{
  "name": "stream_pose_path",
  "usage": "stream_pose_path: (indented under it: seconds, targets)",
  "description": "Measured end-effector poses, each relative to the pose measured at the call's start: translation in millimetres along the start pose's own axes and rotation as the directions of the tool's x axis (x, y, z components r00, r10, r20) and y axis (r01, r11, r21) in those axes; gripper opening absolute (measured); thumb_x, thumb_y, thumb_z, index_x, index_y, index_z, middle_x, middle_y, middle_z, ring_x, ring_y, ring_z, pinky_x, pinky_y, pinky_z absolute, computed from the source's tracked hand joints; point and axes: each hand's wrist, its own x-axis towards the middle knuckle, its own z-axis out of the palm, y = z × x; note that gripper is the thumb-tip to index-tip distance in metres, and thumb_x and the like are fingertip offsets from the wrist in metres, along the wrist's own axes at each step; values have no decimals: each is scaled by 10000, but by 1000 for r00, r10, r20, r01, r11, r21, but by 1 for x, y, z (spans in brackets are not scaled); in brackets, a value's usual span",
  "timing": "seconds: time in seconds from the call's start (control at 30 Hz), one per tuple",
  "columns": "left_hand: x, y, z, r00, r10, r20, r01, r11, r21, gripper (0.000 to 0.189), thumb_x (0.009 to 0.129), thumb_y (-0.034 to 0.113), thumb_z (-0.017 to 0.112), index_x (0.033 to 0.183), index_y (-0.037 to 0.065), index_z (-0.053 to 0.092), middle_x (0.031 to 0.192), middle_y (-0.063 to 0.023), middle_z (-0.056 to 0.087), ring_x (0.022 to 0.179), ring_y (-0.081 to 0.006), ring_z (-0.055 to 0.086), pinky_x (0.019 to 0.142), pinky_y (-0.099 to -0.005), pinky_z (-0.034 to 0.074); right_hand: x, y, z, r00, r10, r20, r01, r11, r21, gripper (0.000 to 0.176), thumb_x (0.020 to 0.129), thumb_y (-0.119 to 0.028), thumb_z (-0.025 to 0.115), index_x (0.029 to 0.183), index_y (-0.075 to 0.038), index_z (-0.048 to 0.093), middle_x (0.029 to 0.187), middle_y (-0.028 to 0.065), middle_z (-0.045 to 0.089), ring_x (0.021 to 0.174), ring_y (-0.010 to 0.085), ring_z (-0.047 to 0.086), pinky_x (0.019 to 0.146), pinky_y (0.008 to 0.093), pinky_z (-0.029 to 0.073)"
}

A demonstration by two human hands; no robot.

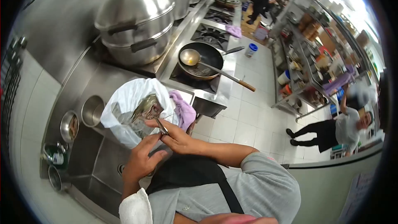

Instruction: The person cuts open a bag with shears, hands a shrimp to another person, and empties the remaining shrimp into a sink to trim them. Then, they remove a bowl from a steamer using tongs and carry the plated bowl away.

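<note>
My right hand (177, 137) is closed on a slim metal tool (161, 126); its exact kind cannot be made out. Close beside it, my left hand (144, 156) has its fingers stretched toward the right hand, with the thumb apart and nothing seen in it. Just beyond both hands, a white plastic bag (118, 95) lies gaping over the sink. Inside the bag is wet grey-brown food (147, 108), which looks like prawns. A purple cloth (185, 110) rests against the bag's right side.
A metal sink (85, 157) lies at left, with a steel pot (93, 111) and a small bowl (70, 126) on its ledge. A wok (207, 54) holding a ladle (190, 57) sits on the stove, near a large steamer (137, 20). One person (331, 130) stands at right.
</note>
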Motion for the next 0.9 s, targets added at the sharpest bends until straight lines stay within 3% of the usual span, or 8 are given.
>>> stream_pose_path:
  seconds: [0.2, 0.43, 0.5, 0.57, 0.63, 0.7, 0.73, 0.9]
  targets:
    - [19, -24, -41, 878, 51, -477, 27, 987, 157, 568, 763, 89, 698, 1289, 13, 499, 1311, -176, 508, 1253, -307, 447, 1063, -386, 314, -6, -3, -37, 968, 218, -126, -220, 975, -9, 254, 959, -212, 489, 1025, -4, 620, 971, 67, 635, 825, 137, 571, 793, 295, 461]
    - [49, -72, -77, 939, 1, -343, 261, 645, 718, 662, 711, 161, 720, 1322, 94, 475, 1367, -191, 428, 1322, -347, 330, 1118, -502, 154, -7, 1, -66, 937, 254, -241, -285, 953, -102, 207, 933, -201, 496, 988, -28, 597, 887, 50, 633, 743, 137, 563, 699, 299, 474]
    - [54, -100, -92, 974, -53, -219, 207, 592, 779, 557, 725, 168, 702, 1252, 91, 539, 1273, -171, 501, 1242, -335, 414, 1099, -492, 203, -9, 17, -74, 901, 326, -285, -358, 931, -67, 189, 871, -112, 537, 1037, -43, 596, 891, 48, 642, 750, 146, 579, 697, 311, 479]
    - [63, -141, -99, 964, 109, -244, 137, 583, 801, 336, 756, 158, 644, 1084, 85, 630, 1026, -130, 606, 1032, -296, 535, 990, -479, 327, -8, 11, -85, 964, 88, -249, -158, 948, -276, 218, 819, -52, 533, 1005, -26, 642, 902, 66, 654, 791, 173, 599, 732, 318, 477]
    - [74, -156, -116, 981, -59, -185, 188, 518, 835, 157, 804, 180, 569, 903, 74, 628, 907, -146, 618, 884, -339, 575, 794, -469, 439, -4, -2, -83, 932, 197, -306, -284, 919, -274, 217, 857, -89, 502, 974, 7, 658, 917, 76, 667, 803, 162, 595, 745, 303, 468]
    - [77, -179, -125, 907, 208, -367, 118, 710, 694, 171, 835, 196, 539, 795, 47, 612, 816, -173, 610, 868, -371, 580, 757, -486, 456, 3, 1, -78, 919, 216, -329, -272, 953, -136, 226, 902, -146, 511, 975, 6, 663, 931, 88, 670, 809, 140, 581, 749, 284, 449]
    - [86, -162, -137, 929, -80, -362, 305, 720, 623, 224, 858, 232, 559, 915, 27, 629, 890, -194, 634, 851, -351, 600, 739, -434, 462, 6, -1, -74, 911, 219, -351, -281, 950, -135, 231, 909, -166, 526, 987, 9, 655, 946, 90, 667, 794, 144, 571, 732, 282, 447]
    - [98, -150, -126, 791, -184, -583, 426, 850, 310, 348, 863, 354, 592, 946, 16, 610, 847, -177, 632, 730, -292, 606, 650, -389, 456, 5, 35, -84, 895, 243, -375, -297, 950, -92, 291, 915, -233, 579, 1012, 37, 627, 873, 81, 638, 722, 130, 557, 668, 262, 447]
